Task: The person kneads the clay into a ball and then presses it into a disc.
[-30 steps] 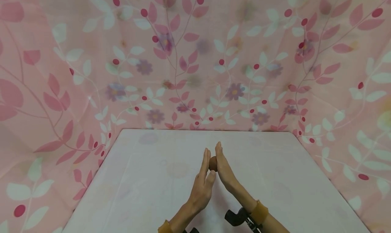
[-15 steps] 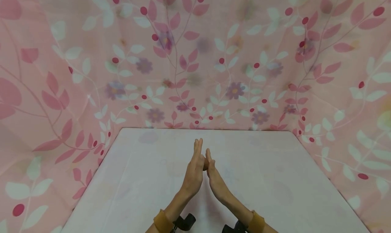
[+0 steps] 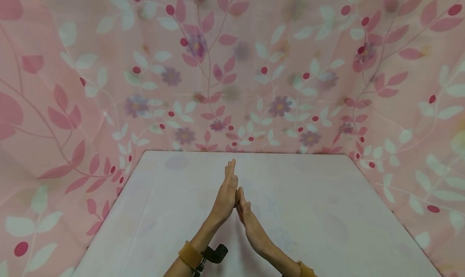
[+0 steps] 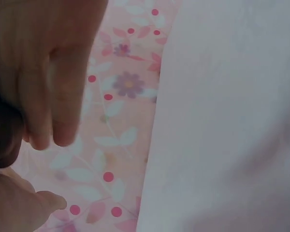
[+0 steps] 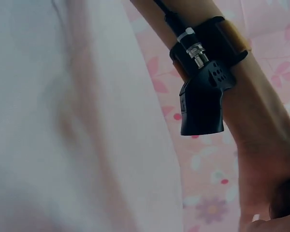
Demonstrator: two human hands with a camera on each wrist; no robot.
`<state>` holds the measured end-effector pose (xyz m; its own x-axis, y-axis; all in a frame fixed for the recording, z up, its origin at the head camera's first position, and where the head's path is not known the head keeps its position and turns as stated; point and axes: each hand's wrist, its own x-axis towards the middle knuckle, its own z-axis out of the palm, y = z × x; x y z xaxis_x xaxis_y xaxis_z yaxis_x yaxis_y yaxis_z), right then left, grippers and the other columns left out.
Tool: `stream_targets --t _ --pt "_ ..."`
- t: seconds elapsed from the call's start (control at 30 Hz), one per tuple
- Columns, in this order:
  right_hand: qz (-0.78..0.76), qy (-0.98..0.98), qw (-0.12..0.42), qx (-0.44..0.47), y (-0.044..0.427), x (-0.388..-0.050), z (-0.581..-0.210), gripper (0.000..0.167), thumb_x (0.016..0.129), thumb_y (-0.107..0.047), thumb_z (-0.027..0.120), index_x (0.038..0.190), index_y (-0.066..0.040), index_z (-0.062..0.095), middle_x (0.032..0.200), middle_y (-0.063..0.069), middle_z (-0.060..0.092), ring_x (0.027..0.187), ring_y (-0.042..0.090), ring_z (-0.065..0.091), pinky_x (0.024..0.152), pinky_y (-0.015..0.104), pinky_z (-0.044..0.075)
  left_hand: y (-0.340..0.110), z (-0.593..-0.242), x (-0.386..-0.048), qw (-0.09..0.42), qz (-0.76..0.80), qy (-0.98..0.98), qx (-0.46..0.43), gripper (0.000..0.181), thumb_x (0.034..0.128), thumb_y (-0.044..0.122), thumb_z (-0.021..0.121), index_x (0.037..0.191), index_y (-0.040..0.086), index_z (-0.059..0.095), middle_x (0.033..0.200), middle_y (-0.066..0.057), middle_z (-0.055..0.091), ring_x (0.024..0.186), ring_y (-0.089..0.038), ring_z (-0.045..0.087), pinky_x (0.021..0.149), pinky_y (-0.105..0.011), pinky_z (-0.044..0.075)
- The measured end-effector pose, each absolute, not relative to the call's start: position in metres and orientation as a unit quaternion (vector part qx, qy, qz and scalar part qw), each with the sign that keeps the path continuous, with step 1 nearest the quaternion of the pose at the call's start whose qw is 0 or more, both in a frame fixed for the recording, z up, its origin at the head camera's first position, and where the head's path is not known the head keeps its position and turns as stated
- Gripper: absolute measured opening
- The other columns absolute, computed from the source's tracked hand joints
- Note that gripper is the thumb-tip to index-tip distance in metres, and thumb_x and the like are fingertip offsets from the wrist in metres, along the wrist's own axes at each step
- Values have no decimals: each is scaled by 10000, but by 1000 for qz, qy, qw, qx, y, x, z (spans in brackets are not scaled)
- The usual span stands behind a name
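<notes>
Between my two hands lies a rounded dark brown lump [image 4: 4,137], mostly hidden by the palms in the head view; I cannot tell its material. My left hand [image 3: 225,198] is raised with straight fingers pointing forward, its palm against one side of the lump. On the other side my right hand [image 3: 250,224] presses with extended fingers, set lower and nearer than the left. In the right wrist view the lump [image 5: 286,198] shows at the lower right edge, in the left hand's palm.
A white-covered table [image 3: 181,188] spreads under the hands. Pink floral cloth [image 3: 232,67] hangs behind and at both sides. A yellow-brown band [image 3: 190,254] with a black camera [image 3: 216,253] is on the left wrist; another band [image 3: 306,270] is on the right wrist.
Both hands have shifted left with the lump between them. The left hand has slid forward and the right hand back, so the palms have moved along each other. The lump is now more hidden.
</notes>
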<state>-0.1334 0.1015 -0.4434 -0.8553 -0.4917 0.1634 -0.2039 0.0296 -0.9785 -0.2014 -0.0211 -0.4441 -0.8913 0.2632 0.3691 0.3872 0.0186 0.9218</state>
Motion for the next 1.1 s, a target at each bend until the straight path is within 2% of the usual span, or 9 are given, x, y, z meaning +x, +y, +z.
stream_targets --t 0.23,0.47,0.63,0.67,0.73,0.8,0.9,1.0,1.1 --pt "-662 703 90 -245 104 -130 -436 611 1058 -425 -42 1557 -93 -160 1639 77 -159 1514 260 -94 1179 455 60 -25 -455 -203 43 -678 -697 -229 564 1094 335 207 1603 143 58 1660 12 -4 1516 -219 -118 1172 -605 -71" --pt "-673 696 79 -239 105 -129 -435 607 1065 -404 -29 1555 -71 -163 1635 65 -177 1506 258 -137 1190 530 46 -25 -461 -200 18 -675 -702 -226 565 1086 402 181 1602 226 32 1652 44 -39 1515 -201 -110 1174 -606 -56" --pt "-680 696 60 -224 105 -133 -436 586 1071 -395 -10 1559 -110 -167 1631 36 -192 1501 254 -164 1180 577 15 -23 -464 -195 12 -676 -698 -235 585 1087 380 186 1603 172 6 1658 -12 6 1513 -182 -95 1178 -597 -57" --pt "-682 695 57 -220 105 -134 -436 583 1071 -399 -7 1558 -122 -171 1629 31 -199 1500 251 -172 1179 582 4 -21 -465 -194 11 -677 -696 -239 590 1089 374 188 1601 155 -6 1623 -66 185 1510 -169 -54 1184 -582 -56" --pt "-685 694 51 -215 105 -137 -437 583 1071 -398 -6 1550 -121 -193 1621 31 -228 1494 255 -197 1175 594 -24 -18 -466 -192 9 -678 -690 -252 595 1092 351 192 1596 130 -34 1318 -142 497 1401 -179 294 1197 -537 37" --pt "-690 690 46 -213 104 -140 -439 583 1074 -385 -6 1538 -103 -217 1610 35 -261 1483 256 -231 1167 604 -67 -16 -469 -189 1 -680 -686 -258 592 1096 337 195 1593 139 -58 934 -103 490 1080 -168 473 1139 -454 187" --pt "-697 685 36 -208 104 -144 -441 588 1077 -368 -3 1529 -65 -226 1602 46 -282 1471 251 -261 1158 605 -110 -12 -470 -183 -13 -684 -681 -262 578 1098 298 207 1590 188 -76 771 -61 335 775 -183 383 974 -399 261" --pt "-704 680 27 -204 104 -147 -442 603 1076 -378 -3 1529 -44 -218 1604 54 -274 1469 240 -263 1159 594 -120 -10 -471 -177 -19 -682 -685 -255 564 1098 258 199 1588 227 -79 815 -48 330 954 -177 426 1070 -413 240" --pt "-706 679 23 -200 105 -150 -442 627 1069 -415 -2 1534 -46 -204 1610 55 -257 1476 237 -242 1169 584 -102 -8 -470 -172 -18 -682 -686 -255 557 1097 238 196 1588 237 -68 1222 -51 505 1314 -192 358 1193 -497 101"
